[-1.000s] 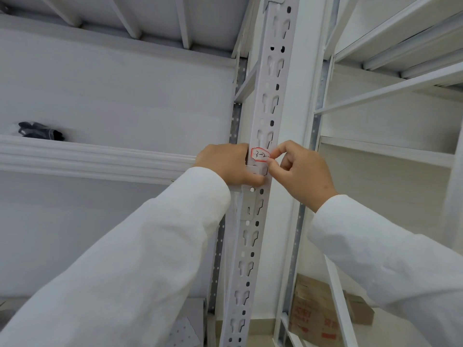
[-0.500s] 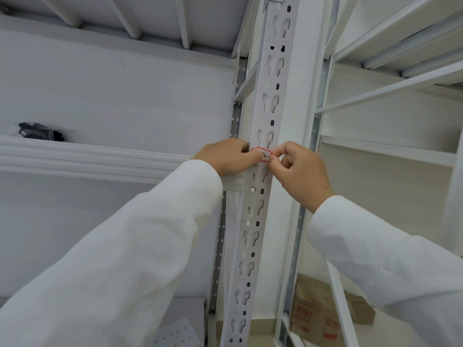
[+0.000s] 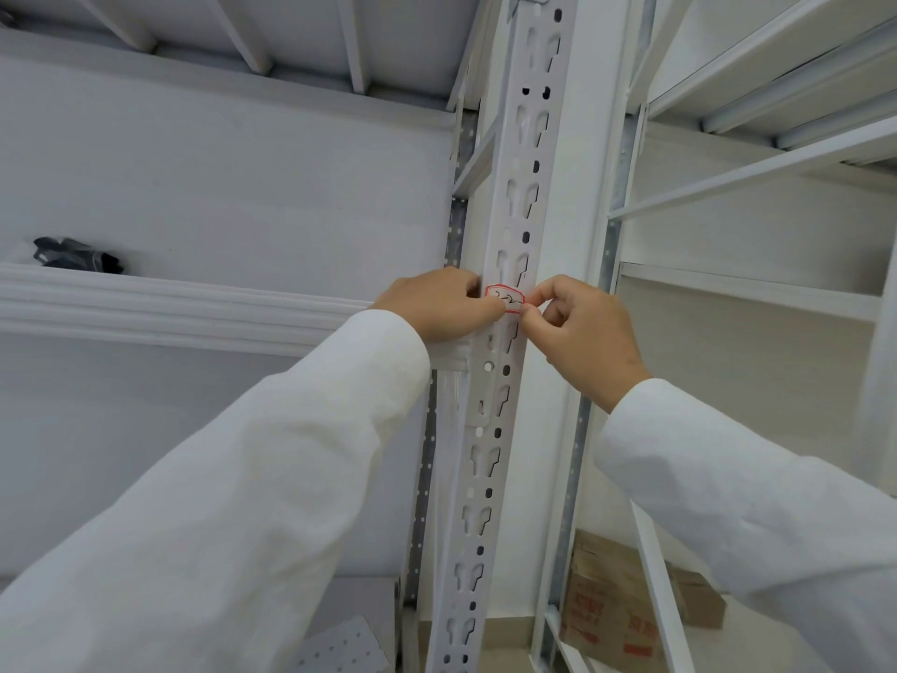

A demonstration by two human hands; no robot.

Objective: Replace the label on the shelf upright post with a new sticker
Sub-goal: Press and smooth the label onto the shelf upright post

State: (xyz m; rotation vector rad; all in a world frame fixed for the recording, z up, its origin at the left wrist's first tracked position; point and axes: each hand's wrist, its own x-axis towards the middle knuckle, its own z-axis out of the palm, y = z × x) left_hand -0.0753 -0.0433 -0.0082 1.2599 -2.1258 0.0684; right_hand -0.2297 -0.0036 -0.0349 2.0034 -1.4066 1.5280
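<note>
A red-bordered sticker (handwriting on it too blurred to read) sits on the front face of the slotted white upright post, at the level of the ribbed shelf beam. The left hand presses its left edge with curled fingers; the right hand pinches its right edge between thumb and forefinger. Post faces above and below are bare.

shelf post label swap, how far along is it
Done: nothing can be confirmed; whether this is the old label or the new one cannot be told. In hand: the small red-bordered white sticker lies across the white slotted metal upright post, the right hand pinching its right edge, the left hand at its left edge. Left: seating or peeling it.
</note>
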